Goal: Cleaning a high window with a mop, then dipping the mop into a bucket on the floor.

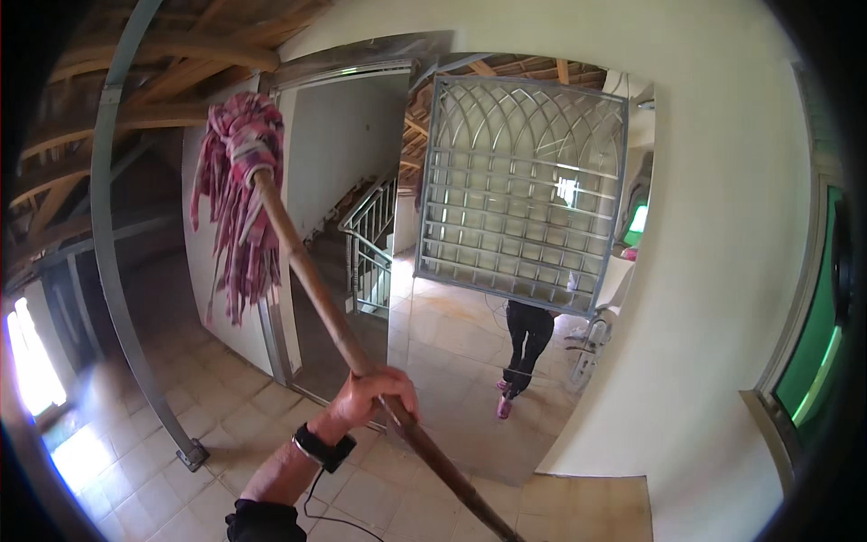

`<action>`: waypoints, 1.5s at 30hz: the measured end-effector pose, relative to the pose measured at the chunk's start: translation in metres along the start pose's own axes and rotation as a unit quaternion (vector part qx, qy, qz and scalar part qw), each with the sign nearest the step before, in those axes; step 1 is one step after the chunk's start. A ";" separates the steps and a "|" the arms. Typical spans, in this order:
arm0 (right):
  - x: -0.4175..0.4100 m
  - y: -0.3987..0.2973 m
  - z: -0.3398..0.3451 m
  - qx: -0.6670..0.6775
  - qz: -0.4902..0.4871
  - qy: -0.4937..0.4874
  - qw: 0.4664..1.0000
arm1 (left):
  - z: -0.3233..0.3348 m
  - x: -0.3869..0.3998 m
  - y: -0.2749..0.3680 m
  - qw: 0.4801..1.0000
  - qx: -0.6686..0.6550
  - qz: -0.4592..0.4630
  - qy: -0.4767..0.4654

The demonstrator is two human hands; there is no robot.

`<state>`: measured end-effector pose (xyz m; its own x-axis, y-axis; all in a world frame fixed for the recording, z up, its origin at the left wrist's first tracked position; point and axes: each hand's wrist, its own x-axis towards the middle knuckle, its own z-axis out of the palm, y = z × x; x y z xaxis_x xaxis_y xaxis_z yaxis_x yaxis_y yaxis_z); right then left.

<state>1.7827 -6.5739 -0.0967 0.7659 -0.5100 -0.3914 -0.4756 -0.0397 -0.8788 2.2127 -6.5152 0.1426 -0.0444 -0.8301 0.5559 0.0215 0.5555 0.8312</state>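
Observation:
My left hand (383,398) grips the long wooden handle of a rag mop (250,196) near the middle of the picture. The mop is raised, with its head of pink and purplish cloth strips up at the upper left and the strips hanging down. From there the handle (315,288) slants down to the lower right, past the bottom edge. A dark band with a cable is around my left wrist. My right hand is out of view. Before me stands a shiny metal door (467,406) with a grille (521,190) of bars on its upper part.
The doorway left of the door shows a stairway with a metal railing (369,237). A grey metal post (112,271) stands on the tiled floor (271,433) at left. Wooden roof beams (176,51) are overhead. On the right are a pale wall (725,237) and a green-paned window (806,339).

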 end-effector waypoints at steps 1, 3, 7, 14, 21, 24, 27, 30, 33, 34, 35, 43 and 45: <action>0.020 -0.007 -0.006 0.018 -0.036 0.034 0.999 | -0.009 0.023 0.000 1.000 0.005 -0.001 0.001; 0.054 -0.017 -0.025 0.027 -0.082 0.044 0.995 | -0.019 0.063 0.000 0.999 -0.026 -0.037 0.011; 0.159 -0.027 -0.089 0.003 -0.191 0.125 0.974 | -0.050 0.152 -0.012 0.995 0.092 0.028 0.025; 0.266 -0.159 -0.180 0.049 -0.272 0.342 0.898 | -0.063 0.324 0.007 0.937 0.018 0.117 0.328; 0.307 -0.244 -0.219 -0.056 -0.270 0.534 0.799 | -0.110 0.442 -0.028 0.932 -0.083 0.159 0.316; 0.352 -0.218 -0.231 -0.003 -0.223 0.565 0.794 | -0.117 0.486 -0.067 0.938 -0.090 0.138 0.305; 0.391 -0.170 -0.236 -0.063 -0.186 0.601 0.775 | -0.112 0.510 -0.105 0.960 -0.101 0.114 0.233; 0.402 -0.158 -0.226 0.011 -0.180 0.619 0.764 | -0.088 0.510 -0.122 0.969 -0.085 0.110 0.205; 0.407 -0.148 -0.217 0.045 -0.173 0.634 0.752 | -0.067 0.514 -0.134 0.972 -0.084 0.132 0.176; 0.408 -0.136 -0.215 0.039 -0.189 0.628 0.754 | -0.056 0.513 -0.136 0.975 -0.087 0.127 0.161; 0.410 -0.125 -0.214 0.031 -0.204 0.622 0.756 | -0.044 0.513 -0.140 0.978 -0.091 0.122 0.145; 0.404 -0.054 -0.178 0.199 -0.204 0.607 0.742 | 0.075 0.509 -0.170 0.994 -0.051 0.085 0.052; 0.402 -0.038 -0.169 0.241 -0.208 0.598 0.735 | 0.107 0.508 -0.173 0.997 -0.015 0.077 0.009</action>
<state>2.0353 -6.9225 -0.1742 -0.2647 -0.9422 0.2054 0.1222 -0.2440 -0.9620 2.0795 -7.0272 0.2805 -0.0196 -0.7355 0.6773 0.0574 0.6755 0.7352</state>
